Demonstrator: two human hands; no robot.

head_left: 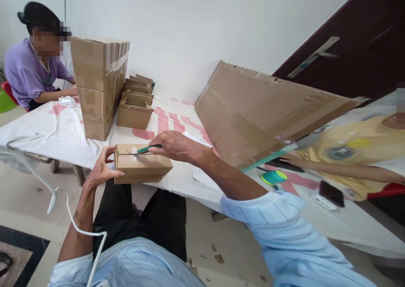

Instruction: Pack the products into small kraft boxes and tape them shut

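A small closed cardboard box [142, 164] rests at the near edge of the white-covered table [47, 131]. My left hand [101, 169] grips the box's left end, thumb on top and fingers underneath. My right hand [175, 146] is closed around a green-handled cutter [148, 148], whose tip lies on the taped seam on top of the box.
A tall stack of flat cardboard [98, 84] and several open small boxes [135, 110] stand behind. A big flattened carton [265, 110] leans at right. One person in purple [28, 74] sits far left; another in yellow [357, 156] sits right, near a teal tape roll [274, 177] and phone [331, 193].
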